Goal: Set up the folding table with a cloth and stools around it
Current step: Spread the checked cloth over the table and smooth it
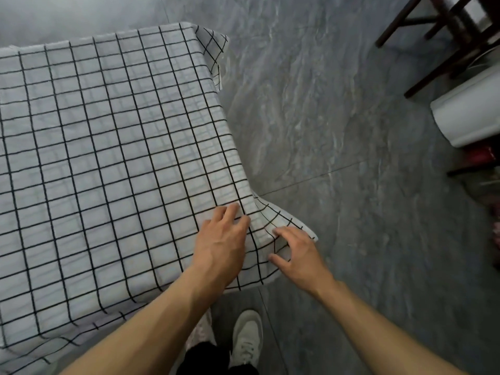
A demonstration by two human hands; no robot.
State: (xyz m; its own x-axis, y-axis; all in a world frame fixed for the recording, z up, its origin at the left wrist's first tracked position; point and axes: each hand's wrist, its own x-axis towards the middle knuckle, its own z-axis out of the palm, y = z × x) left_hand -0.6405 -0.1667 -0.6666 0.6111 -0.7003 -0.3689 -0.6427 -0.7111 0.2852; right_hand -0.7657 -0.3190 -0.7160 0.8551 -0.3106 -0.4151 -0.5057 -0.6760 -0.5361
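We judge the cloth-fitting step is under way — the checked cloth already covers the surface, long axis running left from our hands. Left hand lies flat, fingers spread, on the corner; right hand, just beside, curls loosely open over the hanging flap. Next: tug that corner square — no stools placed yet.

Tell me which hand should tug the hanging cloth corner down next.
Right. The right hand already curls at the draped cloth corner past the edge; the left hand lies flat on top, probably steadying it.
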